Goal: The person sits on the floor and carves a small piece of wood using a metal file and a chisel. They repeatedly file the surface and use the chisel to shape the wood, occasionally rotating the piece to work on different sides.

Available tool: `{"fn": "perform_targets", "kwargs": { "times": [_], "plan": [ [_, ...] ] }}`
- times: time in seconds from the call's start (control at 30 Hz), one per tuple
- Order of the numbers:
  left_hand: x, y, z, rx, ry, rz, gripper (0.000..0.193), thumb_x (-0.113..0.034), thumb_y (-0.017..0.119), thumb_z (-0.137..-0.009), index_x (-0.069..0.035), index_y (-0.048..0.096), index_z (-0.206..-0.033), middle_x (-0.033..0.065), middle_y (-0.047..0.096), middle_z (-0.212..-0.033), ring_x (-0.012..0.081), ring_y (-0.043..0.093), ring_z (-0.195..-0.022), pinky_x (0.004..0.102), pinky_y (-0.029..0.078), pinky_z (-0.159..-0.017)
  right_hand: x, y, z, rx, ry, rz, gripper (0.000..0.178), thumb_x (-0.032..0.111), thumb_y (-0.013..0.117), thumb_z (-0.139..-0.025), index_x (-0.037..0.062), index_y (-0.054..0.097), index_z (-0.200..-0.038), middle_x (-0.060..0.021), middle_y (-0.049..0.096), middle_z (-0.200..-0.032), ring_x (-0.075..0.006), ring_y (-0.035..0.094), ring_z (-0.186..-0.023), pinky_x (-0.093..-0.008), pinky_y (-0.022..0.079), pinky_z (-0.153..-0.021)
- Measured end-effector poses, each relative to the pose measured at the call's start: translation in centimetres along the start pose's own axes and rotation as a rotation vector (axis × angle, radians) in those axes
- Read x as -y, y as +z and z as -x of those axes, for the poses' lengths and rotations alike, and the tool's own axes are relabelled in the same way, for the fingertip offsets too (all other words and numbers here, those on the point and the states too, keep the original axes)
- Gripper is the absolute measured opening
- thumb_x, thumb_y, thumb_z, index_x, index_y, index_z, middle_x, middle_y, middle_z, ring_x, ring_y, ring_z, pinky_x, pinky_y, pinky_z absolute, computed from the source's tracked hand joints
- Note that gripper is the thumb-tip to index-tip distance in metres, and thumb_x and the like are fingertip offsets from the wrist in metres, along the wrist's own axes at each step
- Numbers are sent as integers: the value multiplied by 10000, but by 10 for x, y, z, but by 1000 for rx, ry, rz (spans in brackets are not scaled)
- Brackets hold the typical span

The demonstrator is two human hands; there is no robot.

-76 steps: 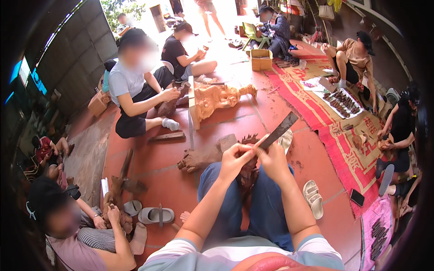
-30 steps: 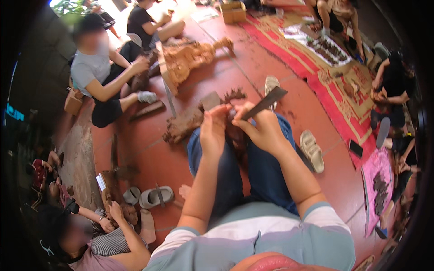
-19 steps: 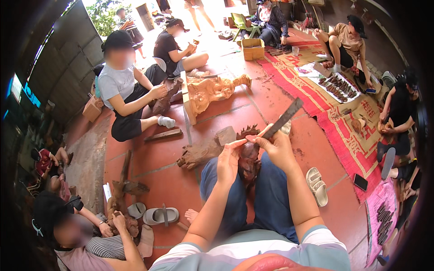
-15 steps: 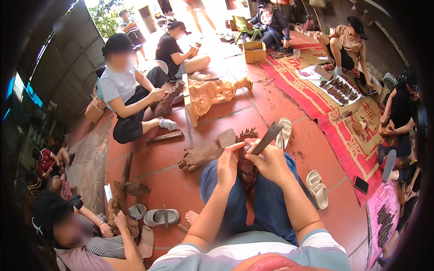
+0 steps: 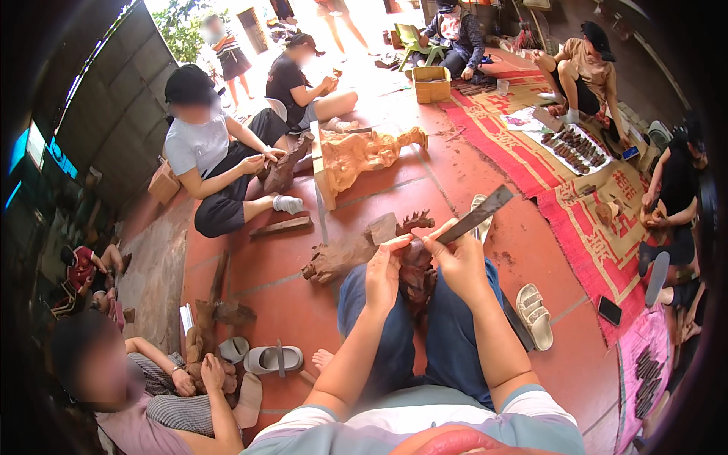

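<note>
A dark brown wood carving [image 5: 416, 282] stands between my knees, partly hidden by my hands. My right hand [image 5: 462, 267] pinches a flat dark grey strip [image 5: 485, 212], which sticks out up and to the right above the carving. Close beside it, my left hand [image 5: 381, 279] has its fingertips pressed together at the carving's top. Whatever those left fingers grip is too small to make out. Just beyond my knees, a larger rough brown wood carving [image 5: 334, 260] lies on the tiles.
A yellow-orange carved statue [image 5: 364, 161] lies farther off. Sandals [image 5: 534, 317] and a phone [image 5: 609, 310] are at the right, near a red-and-tan mat [image 5: 580, 250]. A tray of small brown pieces [image 5: 574, 149] rests there. Several people sit around; one works at the lower left [image 5: 212, 371].
The strip in my right hand has swung to the right and now shows its broad face. My left hand stays almost in place.
</note>
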State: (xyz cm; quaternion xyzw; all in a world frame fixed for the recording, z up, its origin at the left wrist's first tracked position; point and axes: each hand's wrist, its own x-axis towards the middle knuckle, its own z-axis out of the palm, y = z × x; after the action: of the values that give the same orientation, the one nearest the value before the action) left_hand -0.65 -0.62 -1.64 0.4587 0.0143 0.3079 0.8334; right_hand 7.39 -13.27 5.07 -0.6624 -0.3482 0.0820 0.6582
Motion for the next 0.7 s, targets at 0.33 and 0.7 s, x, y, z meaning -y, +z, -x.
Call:
{"fn": "perform_targets", "kwargs": {
  "times": [0.33, 0.7],
  "plan": [
    [-2, 3, -5, 163, 260, -657, 314, -39, 619, -873, 10, 576, -1180, 113, 580, -1233, 214, 523, -1180, 321, 382, -1019, -33, -35, -19, -189, -29, -343, 73, 0, 653, -863, -5, 584, -882, -53, 621, -808, -130, 647, -755, -277, 562, -690],
    [-10, 0, -13, 37, -21, -344, 631, -441, 304, -1027, 104, 594, -1161, 150, 634, -1142, 183, 611, -1013, 287, 455, -914, -41, -11, 24, -129, -52, -349, 120, -1, 748, -773, 34, 652, -836, -32, 673, -858, -138, 638, -893, -265, 513, -771]
  ]
}}
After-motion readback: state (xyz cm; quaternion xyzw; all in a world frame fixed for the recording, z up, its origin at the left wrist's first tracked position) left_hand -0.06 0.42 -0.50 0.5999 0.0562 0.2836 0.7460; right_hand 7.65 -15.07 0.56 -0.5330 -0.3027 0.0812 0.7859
